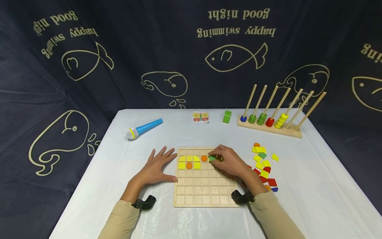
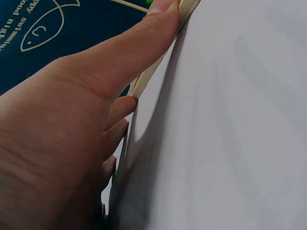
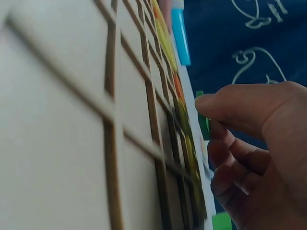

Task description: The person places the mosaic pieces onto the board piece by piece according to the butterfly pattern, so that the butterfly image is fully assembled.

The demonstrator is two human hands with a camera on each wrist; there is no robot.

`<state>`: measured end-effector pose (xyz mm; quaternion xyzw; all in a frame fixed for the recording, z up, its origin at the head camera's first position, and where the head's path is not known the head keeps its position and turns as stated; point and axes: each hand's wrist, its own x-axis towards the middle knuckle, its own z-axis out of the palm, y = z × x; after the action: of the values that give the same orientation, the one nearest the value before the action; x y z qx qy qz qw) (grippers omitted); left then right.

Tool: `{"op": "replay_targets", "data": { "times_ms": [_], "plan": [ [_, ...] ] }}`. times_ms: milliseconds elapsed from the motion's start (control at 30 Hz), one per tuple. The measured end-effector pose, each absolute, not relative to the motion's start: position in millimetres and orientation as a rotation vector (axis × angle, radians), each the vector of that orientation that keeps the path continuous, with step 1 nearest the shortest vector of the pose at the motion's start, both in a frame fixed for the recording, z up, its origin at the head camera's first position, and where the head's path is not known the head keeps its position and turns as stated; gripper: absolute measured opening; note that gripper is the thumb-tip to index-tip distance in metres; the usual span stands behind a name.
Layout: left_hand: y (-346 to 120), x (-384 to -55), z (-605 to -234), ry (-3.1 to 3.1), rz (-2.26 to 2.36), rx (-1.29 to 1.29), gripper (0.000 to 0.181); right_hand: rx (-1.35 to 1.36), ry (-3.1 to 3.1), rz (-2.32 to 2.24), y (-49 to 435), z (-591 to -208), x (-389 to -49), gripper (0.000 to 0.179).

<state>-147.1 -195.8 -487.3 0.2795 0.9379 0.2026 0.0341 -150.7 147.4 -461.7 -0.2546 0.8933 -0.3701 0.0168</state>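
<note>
A wooden grid board (image 1: pixel 206 200) lies on the white table. My left hand (image 1: pixel 158 167) is spread beside it, with the thumb (image 2: pixel 139 48) and fingertips at its left edge. Over the second row, my right hand (image 1: pixel 228 161) pinches a green tile (image 3: pixel 204 125) between thumb and fingers. To the left of that tile an orange disc (image 1: pixel 204 158) sits in a square. Further left, yellow tiles (image 1: pixel 189 158) fill several squares, with another orange disc (image 1: pixel 189 165) between two yellow squares in the row below. The right hand hides part of the board's upper right.
Loose coloured tiles (image 1: pixel 259 165) lie scattered right of the board, partly behind the right forearm. Along the back stand a butterfly picture card (image 1: pixel 201 117), green blocks (image 1: pixel 227 117) and a peg abacus (image 1: pixel 270 128) with tall rods. A blue toy microphone (image 1: pixel 149 126) lies back left.
</note>
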Motion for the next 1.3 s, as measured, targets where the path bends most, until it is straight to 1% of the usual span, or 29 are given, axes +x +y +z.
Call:
{"op": "replay_targets", "data": {
  "times_ms": [267,700,1033,1300],
  "plan": [
    [-195.2,-147.6,-484.5,2.880,0.649,0.881,0.103,-0.959,2.747,-1.066,132.1,-463.2,-147.7,0.027],
    [-195.6,-148.4,-485.2,2.887,0.620,0.870,0.103,-1.002,2.698,-1.075,125.8,-464.0,-144.6,0.024],
    [-195.3,-150.0,-487.7,2.885,0.616,0.857,0.104,-1.009,2.701,-1.095,125.4,-462.8,-142.3,0.025],
    [-196.2,-148.3,-488.3,2.885,0.628,0.850,0.105,-0.883,2.741,-1.122,146.2,-460.1,-144.0,0.022]
  ]
}}
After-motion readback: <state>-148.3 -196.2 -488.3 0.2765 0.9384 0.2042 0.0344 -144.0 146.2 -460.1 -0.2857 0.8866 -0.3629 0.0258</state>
